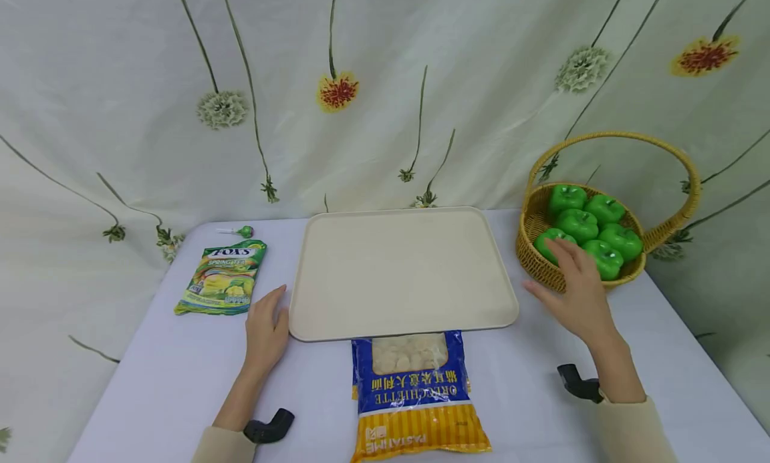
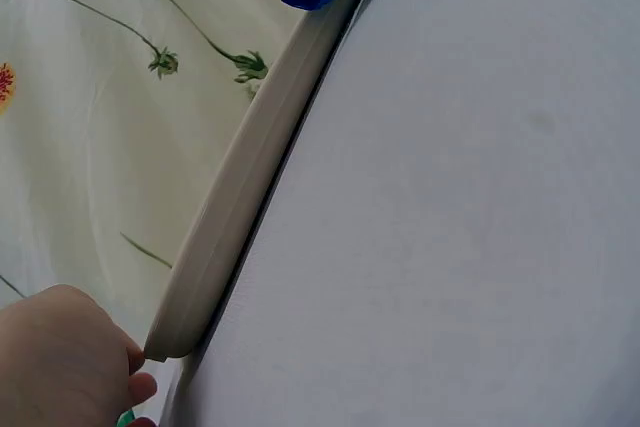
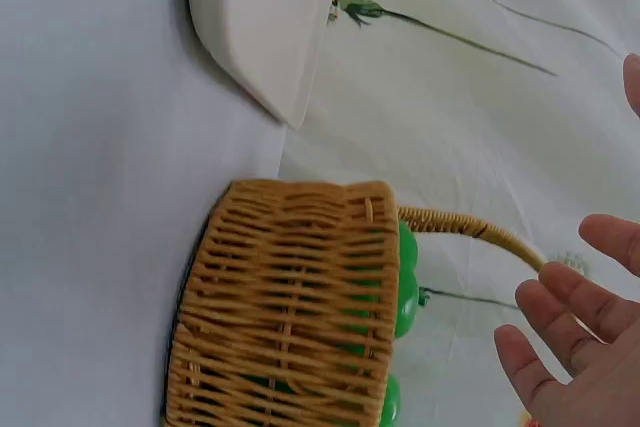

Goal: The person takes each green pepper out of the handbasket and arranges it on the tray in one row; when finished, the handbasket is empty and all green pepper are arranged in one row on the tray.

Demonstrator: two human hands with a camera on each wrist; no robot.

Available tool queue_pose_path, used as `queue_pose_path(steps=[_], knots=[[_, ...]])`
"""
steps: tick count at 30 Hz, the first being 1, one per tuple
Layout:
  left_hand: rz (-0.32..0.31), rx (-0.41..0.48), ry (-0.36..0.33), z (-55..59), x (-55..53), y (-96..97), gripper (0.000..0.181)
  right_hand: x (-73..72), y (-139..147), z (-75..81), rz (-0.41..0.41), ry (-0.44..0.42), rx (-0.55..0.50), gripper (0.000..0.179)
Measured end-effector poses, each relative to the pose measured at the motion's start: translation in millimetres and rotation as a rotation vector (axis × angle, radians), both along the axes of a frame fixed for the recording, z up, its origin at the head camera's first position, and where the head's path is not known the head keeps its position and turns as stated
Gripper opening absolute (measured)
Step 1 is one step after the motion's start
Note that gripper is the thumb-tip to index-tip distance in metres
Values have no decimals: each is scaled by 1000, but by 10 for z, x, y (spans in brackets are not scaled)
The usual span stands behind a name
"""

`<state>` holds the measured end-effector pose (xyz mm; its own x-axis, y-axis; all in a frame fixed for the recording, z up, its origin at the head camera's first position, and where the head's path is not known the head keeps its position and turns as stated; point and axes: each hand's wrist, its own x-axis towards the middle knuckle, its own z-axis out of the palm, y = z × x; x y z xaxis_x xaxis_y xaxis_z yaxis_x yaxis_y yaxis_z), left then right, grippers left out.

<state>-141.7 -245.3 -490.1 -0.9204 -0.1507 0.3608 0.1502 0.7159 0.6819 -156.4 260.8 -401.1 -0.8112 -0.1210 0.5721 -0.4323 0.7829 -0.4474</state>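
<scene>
My right hand (image 1: 580, 296) reaches over the front rim of a wicker basket (image 1: 544, 266) with several green bell peppers (image 1: 577, 225) in it. Its fingers are spread in the right wrist view and hold nothing. At the left side of an empty beige tray (image 1: 403, 272), my left hand (image 1: 265, 333) lies with its fingers loosely extended. In the left wrist view the fingers of this hand come right up to the tray's corner; whether they press on it I cannot tell.
A blue and yellow orecchiette pasta bag (image 1: 415, 396) lies in front of the tray, its top end against the near edge. Left of the tray are a green Fox's candy bag (image 1: 222, 278) and a lollipop (image 1: 244, 231). The basket's tall handle (image 1: 625, 135) arches above it.
</scene>
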Motion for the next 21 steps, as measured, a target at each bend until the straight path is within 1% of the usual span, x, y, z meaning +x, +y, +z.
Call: queue_pose_path(steps=[3,7,10,12,17,21], knots=[[23,-13,-25,-23,0,-4,39,-5,141,34,-50,-6,-85,75],[30,-40,-35,-29,-8,6,35,0,341,102,-194,-58,-159,70],[27,-49,-31,-27,-13,13,34,-7,491,152,-308,-116,-198,68],[28,-49,-32,-26,-13,15,34,-23,579,176,-356,-150,-228,68],[28,-50,-31,-14,-8,17,34,-80,748,194,-442,-239,-291,67],[31,-65,-31,-14,3,2,34,-130,817,185,-477,-298,-299,69]])
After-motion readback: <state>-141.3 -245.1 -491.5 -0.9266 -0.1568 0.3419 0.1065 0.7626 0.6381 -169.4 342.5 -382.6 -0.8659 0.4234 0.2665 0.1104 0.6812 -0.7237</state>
